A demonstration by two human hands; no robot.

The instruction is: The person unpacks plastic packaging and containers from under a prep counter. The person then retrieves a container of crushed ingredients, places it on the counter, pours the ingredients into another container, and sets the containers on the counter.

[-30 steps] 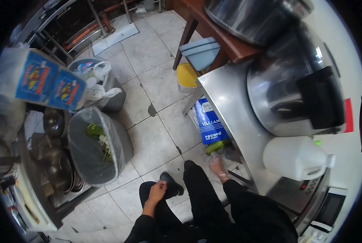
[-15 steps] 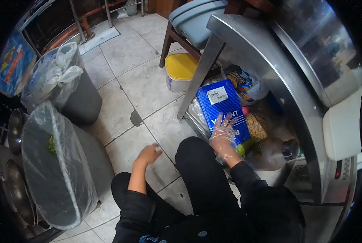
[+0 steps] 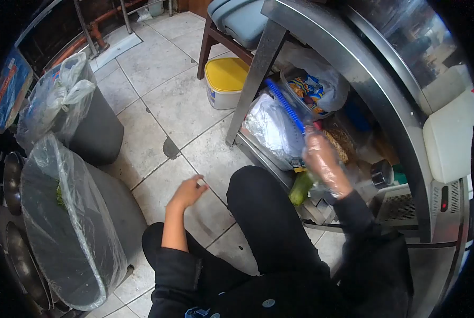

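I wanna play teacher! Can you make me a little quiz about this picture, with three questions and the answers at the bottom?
1. Fill in the gap: the tub standing on the floor has a ____ lid.

2. True or false: the left hand is holding nothing.

3. What is the right hand holding beside the metal table?

Key:
1. Yellow.
2. True.
3. A blue book, tipped up so that it shows as a thin strip.
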